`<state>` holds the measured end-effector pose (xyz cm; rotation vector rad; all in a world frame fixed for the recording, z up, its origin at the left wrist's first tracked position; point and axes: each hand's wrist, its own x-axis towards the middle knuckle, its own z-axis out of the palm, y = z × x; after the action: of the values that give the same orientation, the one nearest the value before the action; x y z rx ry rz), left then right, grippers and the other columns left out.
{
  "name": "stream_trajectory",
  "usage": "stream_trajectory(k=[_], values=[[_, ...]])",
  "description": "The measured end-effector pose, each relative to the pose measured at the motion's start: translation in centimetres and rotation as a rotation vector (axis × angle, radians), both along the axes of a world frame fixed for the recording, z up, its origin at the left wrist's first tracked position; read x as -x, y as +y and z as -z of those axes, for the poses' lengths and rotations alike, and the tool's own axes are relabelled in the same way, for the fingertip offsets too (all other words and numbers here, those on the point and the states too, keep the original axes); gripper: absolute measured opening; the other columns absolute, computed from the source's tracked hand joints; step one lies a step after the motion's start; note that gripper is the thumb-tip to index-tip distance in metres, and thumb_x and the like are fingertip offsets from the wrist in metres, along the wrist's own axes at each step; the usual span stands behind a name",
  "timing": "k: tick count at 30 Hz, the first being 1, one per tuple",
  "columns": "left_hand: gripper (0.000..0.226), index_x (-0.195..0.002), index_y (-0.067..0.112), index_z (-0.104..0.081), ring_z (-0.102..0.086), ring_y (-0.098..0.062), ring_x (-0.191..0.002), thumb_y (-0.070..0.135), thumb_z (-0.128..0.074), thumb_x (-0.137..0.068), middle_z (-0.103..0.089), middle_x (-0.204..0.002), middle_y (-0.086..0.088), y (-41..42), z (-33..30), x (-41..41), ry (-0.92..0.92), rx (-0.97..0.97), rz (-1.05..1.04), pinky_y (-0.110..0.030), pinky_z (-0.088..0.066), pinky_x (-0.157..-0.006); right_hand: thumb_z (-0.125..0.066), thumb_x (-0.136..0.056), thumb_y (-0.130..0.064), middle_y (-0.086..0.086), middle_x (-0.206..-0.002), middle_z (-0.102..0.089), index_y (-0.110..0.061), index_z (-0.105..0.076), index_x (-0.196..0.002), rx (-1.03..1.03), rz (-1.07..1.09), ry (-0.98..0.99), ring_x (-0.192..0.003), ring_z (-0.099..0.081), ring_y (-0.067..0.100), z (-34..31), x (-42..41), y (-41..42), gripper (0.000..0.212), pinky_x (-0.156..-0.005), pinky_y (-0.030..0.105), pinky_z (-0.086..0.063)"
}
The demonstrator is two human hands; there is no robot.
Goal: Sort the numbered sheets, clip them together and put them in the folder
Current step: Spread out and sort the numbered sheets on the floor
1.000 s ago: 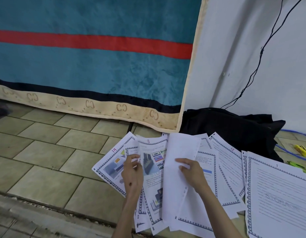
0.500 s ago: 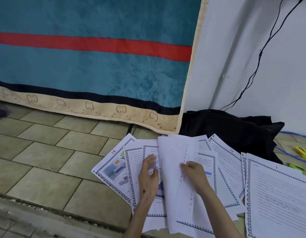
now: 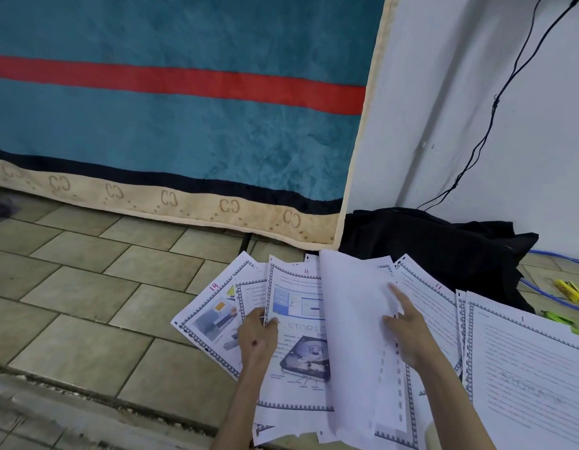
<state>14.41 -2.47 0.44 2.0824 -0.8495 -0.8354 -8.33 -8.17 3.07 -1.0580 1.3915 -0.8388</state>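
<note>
Two hands work a fan of numbered sheets (image 3: 301, 323) on the tiled floor (image 3: 87, 303): left hand (image 3: 257, 336) pinches the edge of sheet 4 (image 3: 306, 272), sheet 14 (image 3: 213, 315) just left of it; right hand (image 3: 408, 329), fingers spread, presses a lifted blank-backed sheet (image 3: 353, 336); sheet 1 (image 3: 528, 378) lies to its right

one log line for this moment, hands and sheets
phase: sorting | left hand: pinches sheet 4 at its left edge | right hand: index finger out on blank-backed sheet | sheet 14: far left of fan | sheet 1: apart, right
</note>
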Motion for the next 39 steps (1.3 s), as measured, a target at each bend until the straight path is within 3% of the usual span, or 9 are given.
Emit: stream_trajectory(k=[4, 8, 14, 16, 21, 25, 29, 35, 39], values=[[0.027, -0.117, 0.013, -0.06, -0.058, -0.019, -0.093, 0.021, -0.05, -0.093, -0.065, -0.118, -0.006, -0.1, -1.8, 1.0, 0.01, 0.054, 0.156, -0.022, -0.042, -0.081, -0.033, -0.091, 0.006, 0.01, -0.119, -0.063, -0.013, -0.067, -0.113, -0.091, -0.02, -0.023, -0.075, -0.066, 0.013, 0.2, -0.7, -0.7, 0.045, -0.063, 0.025, -0.053], [0.032, -0.126, 0.014, -0.054, -0.055, -0.014, -0.088, 0.013, -0.042, -0.097, -0.06, -0.114, -0.003, -0.1, -3.3, 3.6, -0.001, 0.068, 0.302, -0.015, -0.044, -0.067, -0.049, -0.094, -0.04, -0.009, -0.128, -0.053, -0.034, -0.065, -0.113, -0.163, -0.131, 0.057, -0.113, -0.051, 0.024, -0.8, -2.4, -0.2, 0.027, -0.093, 0.052, -0.044], [0.035, -0.13, 0.009, -0.048, -0.056, -0.025, -0.09, 0.008, -0.035, -0.098, -0.058, -0.122, -0.017, 0.3, -8.1, -2.1, -0.171, 0.066, 0.034, -0.035, -0.046, -0.076, -0.014, -0.021, -0.102, -0.004, -0.159, -0.008, -0.034, 0.002, -0.15, -0.08, -0.263, 0.071, -0.145, -0.015, 0.023, -1.0, -3.6, 0.2, 0.146, -0.116, 0.05, -0.013], [0.032, -0.122, 0.011, -0.055, -0.054, -0.026, -0.086, 0.008, -0.036, -0.097, -0.062, -0.108, -0.015, 1.0, -10.3, -4.5, -0.186, 0.133, -0.032, -0.034, -0.044, -0.077, -0.012, -0.021, -0.104, -0.007, -0.159, -0.005, -0.041, 0.005, -0.147, -0.07, -0.3, 0.071, -0.146, -0.014, 0.024, -1.4, -3.8, 0.4, 0.142, -0.114, 0.055, -0.009], [0.03, -0.123, 0.026, -0.055, -0.054, -0.023, -0.08, 0.02, -0.037, -0.1, -0.059, -0.095, -0.008, 3.4, -16.2, -4.9, -0.305, 0.374, -0.13, -0.032, -0.042, -0.072, -0.023, -0.089, -0.069, -0.008, -0.133, -0.04, -0.029, -0.048, -0.134, -0.093, -0.534, 0.449, -0.14, -0.027, 0.024, 0.1, -4.5, 0.6, 0.065, -0.108, 0.041, -0.027], [0.028, -0.116, 0.03, -0.058, -0.056, -0.017, -0.089, 0.019, -0.039, -0.099, -0.059, -0.097, 0.006, 4.2, -19.9, -3.4, -0.368, 0.698, -0.141, -0.027, -0.043, -0.075, -0.051, -0.086, -0.054, 0.004, -0.147, -0.023, -0.043, -0.033, -0.139, 0.077, -0.721, 1.076, -0.141, -0.014, 0.028, 3.2, -6.2, 1.0, 0.057, -0.106, 0.05, -0.029], [0.024, -0.114, 0.019, -0.06, -0.055, -0.014, -0.088, 0.014, -0.043, -0.097, -0.061, -0.096, 0.006, 2.3, -20.1, -2.8, -0.249, 0.81, -0.072, -0.02, -0.038, -0.073, -0.047, -0.092, -0.044, 0.005, -0.146, -0.028, -0.04, -0.04, -0.138, 0.139, -0.692, 0.981, -0.136, -0.024, 0.026, 2.7, -5.2, 0.7, 0.047, -0.106, 0.043, -0.031], [0.024, -0.116, 0.008, -0.059, -0.059, -0.025, -0.103, 0.01, -0.047, -0.096, -0.062, -0.106, -0.005, -2.4, -12.5, -0.4, 0.095, 0.529, 0.192, -0.025, -0.042, -0.082, -0.042, -0.096, -0.001, 0.01, -0.101, -0.068, -0.011, -0.069, -0.102, 0.178, -0.086, 0.17, -0.069, -0.064, 0.005, 1.7, 2.0, 0.6, 0.03, -0.06, 0.019, -0.049], [0.022, -0.114, 0.007, -0.059, -0.062, -0.027, -0.087, 0.012, -0.048, -0.096, -0.063, -0.106, -0.013, -4.4, -6.5, 2.5, 0.344, 0.207, 0.336, -0.035, -0.046, -0.08, -0.05, -0.091, 0.002, 0.012, -0.099, -0.07, -0.02, -0.067, -0.089, 0.306, 0.307, 0.33, -0.078, -0.064, 0.019, 1.4, 9.9, 1.0, 0.028, -0.072, 0.031, -0.053]])
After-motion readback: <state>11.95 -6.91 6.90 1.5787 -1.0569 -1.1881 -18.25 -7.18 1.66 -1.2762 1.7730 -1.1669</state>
